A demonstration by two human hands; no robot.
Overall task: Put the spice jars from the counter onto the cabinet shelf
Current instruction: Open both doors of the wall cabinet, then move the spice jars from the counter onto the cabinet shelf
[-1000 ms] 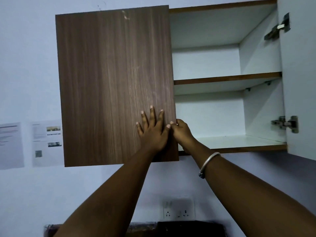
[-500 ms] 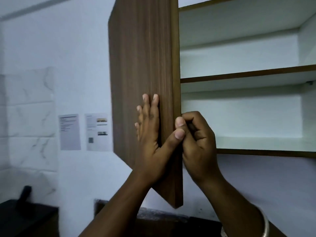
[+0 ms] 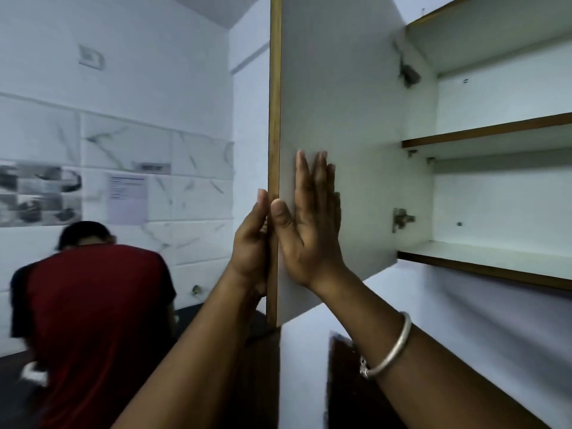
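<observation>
Cabinet door (image 3: 337, 144): swung wide since a second ago, when it lay shut across the left half of the cabinet; its pale inner face now shows, the edge toward the camera.
Left hand (image 3: 252, 243): flat on the door's outer side, thumb at the edge; fingers extended, nothing gripped.
Right hand (image 3: 309, 230): open palm pressed on the inner face, fingers straight, holding nothing; bangle (image 3: 390, 348) on the wrist.
Cabinet shelf (image 3: 483, 258): lower board bare where visible; upper shelf (image 3: 489, 131) likewise.
Spice jars: not in view; the table is not clearly shown.
Bystander (image 3: 93, 305): a person in a red top, bent over at the left.
Assessment: access is judged complete; no jar has been placed, so fetching comes next.
</observation>
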